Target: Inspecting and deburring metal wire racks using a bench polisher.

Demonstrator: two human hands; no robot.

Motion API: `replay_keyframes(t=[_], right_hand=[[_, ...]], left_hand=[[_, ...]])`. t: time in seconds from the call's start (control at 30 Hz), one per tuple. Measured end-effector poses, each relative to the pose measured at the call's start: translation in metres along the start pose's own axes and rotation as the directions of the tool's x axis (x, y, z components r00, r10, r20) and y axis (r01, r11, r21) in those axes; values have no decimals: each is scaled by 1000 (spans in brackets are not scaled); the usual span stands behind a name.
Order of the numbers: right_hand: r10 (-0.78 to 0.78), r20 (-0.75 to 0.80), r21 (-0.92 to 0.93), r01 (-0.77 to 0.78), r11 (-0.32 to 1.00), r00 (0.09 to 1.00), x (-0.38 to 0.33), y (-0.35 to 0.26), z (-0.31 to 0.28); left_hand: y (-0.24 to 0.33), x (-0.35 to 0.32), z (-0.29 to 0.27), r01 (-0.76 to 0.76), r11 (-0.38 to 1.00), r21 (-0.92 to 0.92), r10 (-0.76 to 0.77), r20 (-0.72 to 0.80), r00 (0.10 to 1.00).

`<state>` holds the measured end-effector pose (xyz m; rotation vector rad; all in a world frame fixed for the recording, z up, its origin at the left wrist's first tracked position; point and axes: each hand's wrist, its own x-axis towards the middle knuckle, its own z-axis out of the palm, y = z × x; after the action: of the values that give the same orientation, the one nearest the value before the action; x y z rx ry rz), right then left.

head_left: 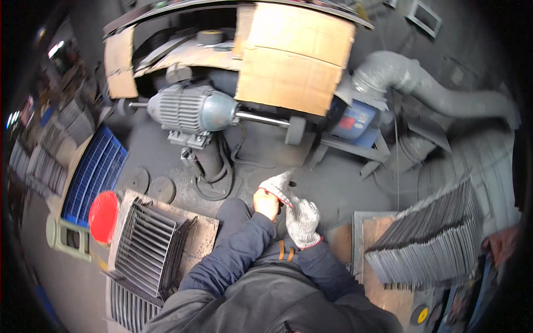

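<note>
Hands meet just above the person's lap, in front of the grey electric motor with its long polishing shaft. The bare left hand is clenched around the cuff of a loose white knitted work glove, which it grips by its red-trimmed edge so that the glove's fingers stick up and away. The right hand already wears a matching white knitted glove with a red cuff; its fingers are loosely curled and touch the loose glove from the right side, though whether they actually pinch it cannot be told. Both dark blue sleeves come up from the lower edge. To the person's left, a stack of ribbed dark metal plates lies on a brown board beside a round red lid and a blue plastic crate. To the right, a long row of thin grey metal sheets stands on edge. Brown cardboard panels shield the machine behind the motor.
</note>
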<state>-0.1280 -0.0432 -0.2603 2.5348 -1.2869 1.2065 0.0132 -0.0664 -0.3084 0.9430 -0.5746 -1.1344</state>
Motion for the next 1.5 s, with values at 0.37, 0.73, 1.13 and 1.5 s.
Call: replay_keyframes(t=[0.37, 0.73, 1.13, 1.5], right_hand=[[-181, 30, 142, 175, 974, 983, 5, -13, -6], [-181, 49, 319, 157, 935, 982, -7, -22, -9], [-441, 52, 522, 352, 777, 896, 29, -62, -13], [-398, 371, 793, -64, 606, 839, 107, -196, 26]], left_hand=[[-6, 27, 12, 63, 993, -95, -56, 82, 995], [44, 27, 23, 289, 875, -387, -279, 85, 957], [133, -20, -12, 25, 981, -192, -48, -114, 992], [141, -210, -94, -113, 986, -120, 82, -239, 968]])
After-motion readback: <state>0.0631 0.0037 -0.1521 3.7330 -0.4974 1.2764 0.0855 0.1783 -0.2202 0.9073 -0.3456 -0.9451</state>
